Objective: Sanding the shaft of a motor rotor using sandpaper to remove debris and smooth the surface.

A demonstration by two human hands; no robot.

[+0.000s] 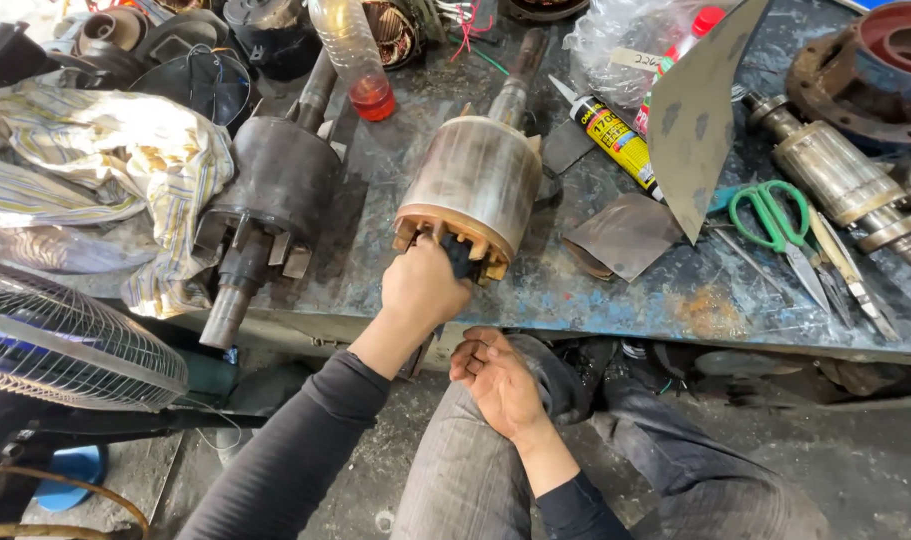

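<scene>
Motor rotor [472,190] lies on the worktop [615,290]; left hand [422,288] clamped on its near end should grip squarely, right hand [497,383] loosely curled, empty.

Motor rotor [472,190]: a cylindrical steel body, dull and rust-stained, with a copper-coloured finned end ring, is lying on its side on the workbench [675,290], its shaft pointing away and the ring end overhanging the near edge.

My left hand [422,288] grips a dark tool at the near end of the rotor [472,190], mid-frame; my right hand [497,380] rests loosely curled on my knee.
</scene>
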